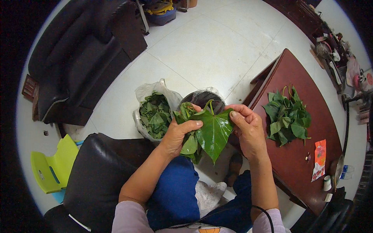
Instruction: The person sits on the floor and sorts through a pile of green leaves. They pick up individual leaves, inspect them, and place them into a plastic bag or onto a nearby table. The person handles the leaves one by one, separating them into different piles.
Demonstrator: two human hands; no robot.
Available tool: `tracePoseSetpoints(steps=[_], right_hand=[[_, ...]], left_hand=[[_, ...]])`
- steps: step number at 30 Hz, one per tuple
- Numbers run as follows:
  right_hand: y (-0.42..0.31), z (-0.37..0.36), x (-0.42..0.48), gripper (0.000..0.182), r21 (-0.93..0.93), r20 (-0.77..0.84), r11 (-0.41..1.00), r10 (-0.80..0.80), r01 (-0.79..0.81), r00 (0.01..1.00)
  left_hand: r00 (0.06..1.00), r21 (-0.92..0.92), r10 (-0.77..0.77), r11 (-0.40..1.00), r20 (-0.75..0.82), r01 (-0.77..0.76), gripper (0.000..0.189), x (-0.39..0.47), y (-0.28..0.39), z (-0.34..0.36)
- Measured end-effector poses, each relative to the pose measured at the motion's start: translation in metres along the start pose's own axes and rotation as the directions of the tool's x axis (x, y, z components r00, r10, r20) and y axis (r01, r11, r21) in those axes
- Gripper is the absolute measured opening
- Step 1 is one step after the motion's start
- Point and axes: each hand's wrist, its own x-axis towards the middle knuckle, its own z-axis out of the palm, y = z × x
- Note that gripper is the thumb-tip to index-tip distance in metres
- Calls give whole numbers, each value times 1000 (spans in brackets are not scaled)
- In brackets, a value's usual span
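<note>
My left hand (181,132) grips a bunch of green leaves (190,144), its thumb resting on the broad, glossy heart-shaped leaf (215,131) in front. The right edge of that leaf is pinched between the thumb and fingers of my right hand (247,128). A green stem curls up from the leaf's top. Behind my hands stands a dark bin (201,97) with a clear plastic liner, partly hidden by the leaves. To its left, a whitish plastic bag (172,92) stands open, filled with loose leaves (156,116).
At right, a reddish-brown wooden table (294,163) bears a leaf pile (288,116), an orange packet (319,160) and a small white cup (327,183). A black sofa (87,58) is at upper left; a lime-green plastic chair (55,166) stands at lower left.
</note>
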Motion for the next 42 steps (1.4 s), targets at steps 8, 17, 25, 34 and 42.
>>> tracePoseSetpoints(steps=[8,17,25,34,42], right_hand=[[-1,-2,-2,23,125,25,992,-5,2,1000],[-25,-38,-5,21,-155,-153,950,-295,272,943],[-24,-39,-11,29,-843,-81,306,-885,443,458],[-38,-22,-18,23,-597,-318,646,-734,475,599],[-7,-26,-22,24,-708,259,528,-425,469,868]], left_hand=[[996,-14,-64,998,-58,63,36,1,-1,3],[1000,-25,-6,1000,14,7,30,11,-13,0],[996,-33,36,999,82,-33,24,8,-12,2],[999,-104,25,994,44,-20,23,10,-8,-8],[999,-101,20,995,47,-15,24,14,-12,-16]])
